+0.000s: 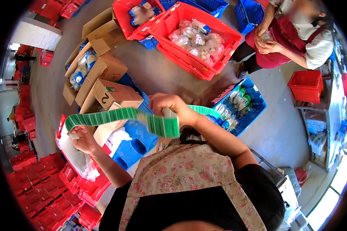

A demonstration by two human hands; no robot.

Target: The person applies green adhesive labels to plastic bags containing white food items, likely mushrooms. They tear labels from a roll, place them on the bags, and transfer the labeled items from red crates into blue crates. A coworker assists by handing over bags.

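Observation:
A long strip of green labels (110, 117) stretches between my two hands, its printed faces toward me. My left hand (84, 140) pinches the strip's left end, where a small white piece shows at the fingertips. My right hand (173, 108) grips the strip near its other end; part of it hangs in a wide fold below the fingers, and another length runs out to the right behind my wrist. Under the strip stand a cardboard box (120, 93) and a blue plastic pallet (138, 124).
Ahead is a red crate (159, 29) of bagged mushrooms; at right, a blue crate (257, 109) of packets. An open carton (97, 69) of packets stands at left, above a red crate lined with plastic (75, 153). A co-worker (289, 37) stands at upper right.

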